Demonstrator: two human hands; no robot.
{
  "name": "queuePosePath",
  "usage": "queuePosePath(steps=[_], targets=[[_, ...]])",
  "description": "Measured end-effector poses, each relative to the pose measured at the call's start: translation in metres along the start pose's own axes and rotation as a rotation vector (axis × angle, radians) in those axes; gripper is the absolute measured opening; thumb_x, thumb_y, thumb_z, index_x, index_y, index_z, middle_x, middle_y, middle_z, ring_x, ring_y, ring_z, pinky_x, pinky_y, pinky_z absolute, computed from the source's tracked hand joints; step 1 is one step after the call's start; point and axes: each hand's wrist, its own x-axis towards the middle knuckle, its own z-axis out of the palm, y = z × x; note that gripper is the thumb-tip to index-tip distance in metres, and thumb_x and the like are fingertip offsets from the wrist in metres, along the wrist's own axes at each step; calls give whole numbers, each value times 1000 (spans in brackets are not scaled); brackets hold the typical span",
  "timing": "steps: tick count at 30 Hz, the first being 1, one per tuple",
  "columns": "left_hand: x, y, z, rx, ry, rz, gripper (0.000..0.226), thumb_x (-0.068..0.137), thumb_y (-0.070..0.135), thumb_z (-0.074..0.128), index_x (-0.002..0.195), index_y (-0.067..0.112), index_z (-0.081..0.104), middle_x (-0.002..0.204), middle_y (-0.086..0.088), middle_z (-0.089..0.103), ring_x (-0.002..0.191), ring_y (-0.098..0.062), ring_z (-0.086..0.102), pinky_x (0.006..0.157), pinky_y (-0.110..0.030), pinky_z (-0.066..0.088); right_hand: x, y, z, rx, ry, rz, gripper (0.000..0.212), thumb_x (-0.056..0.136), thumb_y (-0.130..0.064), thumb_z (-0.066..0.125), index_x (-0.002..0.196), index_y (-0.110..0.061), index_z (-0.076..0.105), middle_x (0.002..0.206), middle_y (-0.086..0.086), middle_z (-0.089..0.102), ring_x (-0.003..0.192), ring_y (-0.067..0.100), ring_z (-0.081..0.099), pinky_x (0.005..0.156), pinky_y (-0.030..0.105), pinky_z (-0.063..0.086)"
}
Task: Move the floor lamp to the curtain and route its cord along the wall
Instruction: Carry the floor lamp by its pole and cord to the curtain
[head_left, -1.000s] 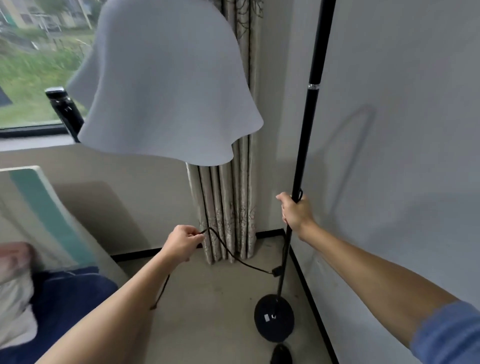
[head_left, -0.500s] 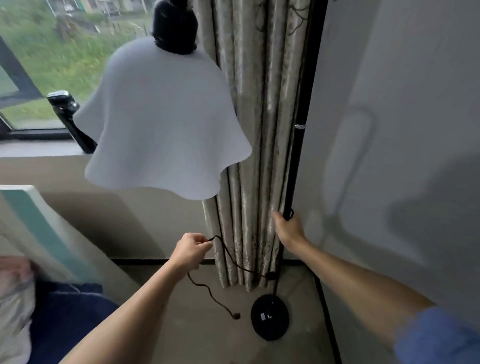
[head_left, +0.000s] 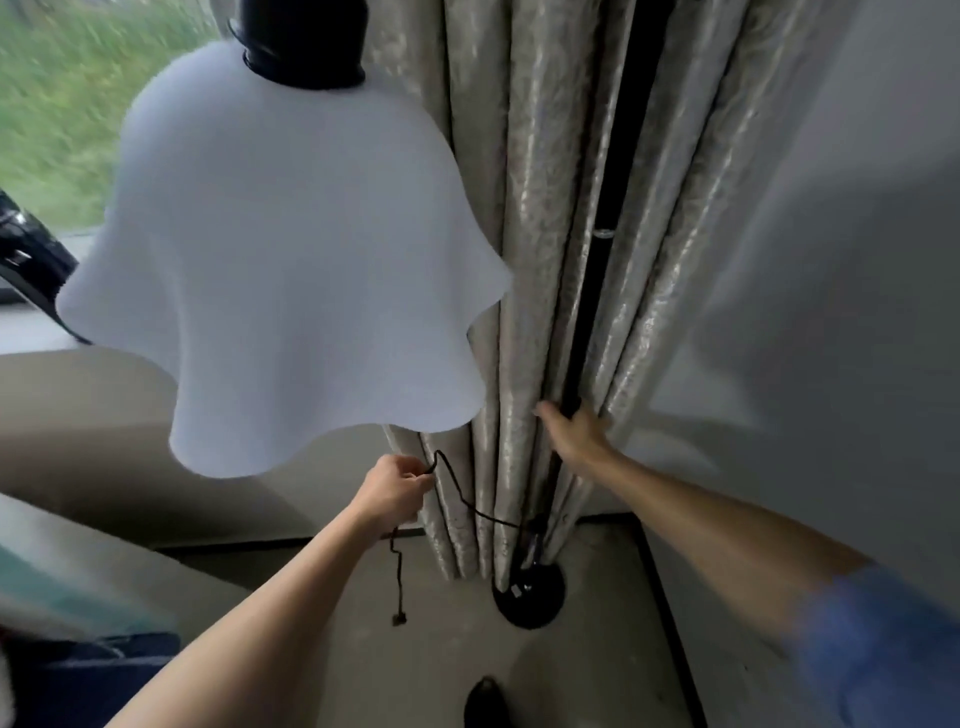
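Note:
The floor lamp's thin black pole (head_left: 602, 270) stands upright among the folds of the beige patterned curtain (head_left: 524, 208) in the room corner. Its round black base (head_left: 530, 597) rests on the floor at the curtain's foot. The wavy white shade (head_left: 280, 291) hangs large at upper left. My right hand (head_left: 574, 431) is wrapped around the pole low down. My left hand (head_left: 392, 493) pinches the thin black cord (head_left: 462, 496), which loops from the hand to the pole's foot. The cord's free end with its plug (head_left: 399, 618) dangles below my left hand.
A grey wall (head_left: 805, 260) with a dark baseboard runs along the right. A window (head_left: 52, 104) with a sill is at upper left. A bed or cushion with blue fabric (head_left: 78, 675) lies at lower left. A dark shoe tip (head_left: 485, 701) is at the bottom.
The lamp has moved forward into the curtain, so its pole now stands within the folds and its base sits at the curtain's foot. Both hands kept their hold; the view has come closer.

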Motion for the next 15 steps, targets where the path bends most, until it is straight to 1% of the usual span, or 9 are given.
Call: queuePosePath(steps=[2,4,5,7,9,10,12,13,15], targets=[[6,-3,0,34,-10,-5,18,85,14,61,68,11,60,52,-4,50,45,-17,48,53,-26,46,8,1,1,-35,-18,17,32,74,-45,61,84,-15,55,60,-8,54,57,12,55,62,28,41],[9,-6,0,45,-8,-25,15,85,13,60,71,9,59,52,-5,49,41,-15,45,45,-22,44,12,1,-1,-47,-30,38,38,77,-44,63,99,-15,54,73,-2,56,69,19,56,70,30,42],[10,-8,1,35,-5,-37,14,85,11,60,72,8,59,53,-6,48,39,-15,44,41,-20,43,14,1,-3,-50,-42,34,36,78,-41,64,99,-13,54,73,-1,56,69,20,56,70,32,43],[9,-11,3,24,2,-47,15,85,10,61,70,8,58,52,-7,47,39,-15,43,37,-20,42,16,1,-9,-62,-70,3,26,81,-33,64,80,-8,56,55,-4,56,54,17,57,61,32,45],[3,-14,6,57,10,-40,18,84,10,61,67,9,58,49,-5,49,36,-13,45,37,-19,40,14,1,-17,-63,-89,-23,29,86,-26,63,63,-10,55,40,-5,54,40,10,56,53,26,46],[-2,-15,8,87,15,-36,18,83,11,62,66,10,59,47,-4,50,35,-12,47,36,-18,38,12,0,-22,-87,-101,-38,32,87,-27,61,60,-11,55,39,-6,56,39,7,57,51,23,46],[-14,-18,13,104,21,-41,17,84,12,61,67,10,60,45,-2,53,34,-12,49,36,-19,36,9,0,-31,-221,-153,-83,36,88,-35,58,58,-14,61,48,-6,64,49,6,63,59,19,50],[-20,-20,17,79,19,-51,17,85,12,61,68,9,61,46,-3,54,34,-13,48,35,-19,35,7,1,-36,-292,-183,-106,35,88,-37,58,61,-15,65,55,-6,67,57,7,64,65,23,51],[-35,-23,26,7,22,-73,19,86,11,59,68,7,62,46,-3,55,34,-14,47,34,-18,36,4,7,-44,-373,-231,-127,27,86,-39,61,82,-15,70,75,-1,70,72,14,66,70,27,49]])
